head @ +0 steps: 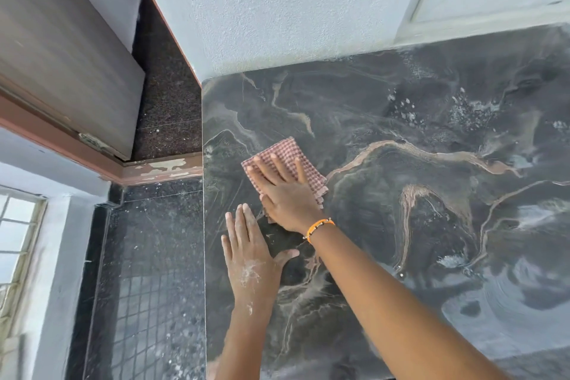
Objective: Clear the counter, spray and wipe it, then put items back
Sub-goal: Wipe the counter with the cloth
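Two flat palms: right hand (285,194) pressing checked cloth (287,160) onto marble counter (431,225) for wiping; left hand (249,256) beside, empty, bracing; foam specks, seemingly, beyond.

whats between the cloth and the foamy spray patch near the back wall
Only bare marbled counter. In the head view nothing sits between the checked cloth under the right hand and the white foam.

Right hand (285,191) presses checked cloth (287,154) flat on marbled counter (416,139).
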`<state>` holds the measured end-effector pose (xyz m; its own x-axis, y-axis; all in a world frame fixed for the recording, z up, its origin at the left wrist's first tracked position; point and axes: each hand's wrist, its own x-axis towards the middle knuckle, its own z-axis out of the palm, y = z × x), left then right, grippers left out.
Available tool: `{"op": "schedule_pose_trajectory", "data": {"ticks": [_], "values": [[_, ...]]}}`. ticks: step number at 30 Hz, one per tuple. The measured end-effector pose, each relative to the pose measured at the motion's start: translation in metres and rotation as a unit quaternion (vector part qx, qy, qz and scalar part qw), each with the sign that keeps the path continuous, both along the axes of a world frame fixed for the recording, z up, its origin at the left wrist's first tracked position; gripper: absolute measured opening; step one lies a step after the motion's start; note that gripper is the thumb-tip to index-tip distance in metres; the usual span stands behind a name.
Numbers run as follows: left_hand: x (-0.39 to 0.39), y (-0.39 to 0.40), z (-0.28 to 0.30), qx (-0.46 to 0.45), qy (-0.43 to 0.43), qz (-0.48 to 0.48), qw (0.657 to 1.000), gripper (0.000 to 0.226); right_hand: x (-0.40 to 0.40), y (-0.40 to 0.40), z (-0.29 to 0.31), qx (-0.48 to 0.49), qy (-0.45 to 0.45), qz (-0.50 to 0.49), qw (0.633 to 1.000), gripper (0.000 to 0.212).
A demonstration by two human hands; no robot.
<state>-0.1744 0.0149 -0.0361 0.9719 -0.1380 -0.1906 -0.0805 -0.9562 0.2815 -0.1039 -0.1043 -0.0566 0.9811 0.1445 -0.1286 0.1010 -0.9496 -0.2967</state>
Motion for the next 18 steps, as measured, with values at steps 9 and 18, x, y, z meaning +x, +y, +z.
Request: {"op": "schedule_pose_trajectory", "data": {"ticks": [9, 18], "values": [[-0.007, -0.12, 0.002, -0.025, 0.049, -0.091, 0.994, 0.113, -0.058, -0.174, -0.004, -0.054, -0.014, 0.019, 0.998, 0.06], [0.007, -0.216, 0.0, -0.06, 0.09, -0.051, 0.993, 0.114, -0.112, -0.333, -0.005, -0.056, 0.019, -0.351, 0.935, 0.06]]}}
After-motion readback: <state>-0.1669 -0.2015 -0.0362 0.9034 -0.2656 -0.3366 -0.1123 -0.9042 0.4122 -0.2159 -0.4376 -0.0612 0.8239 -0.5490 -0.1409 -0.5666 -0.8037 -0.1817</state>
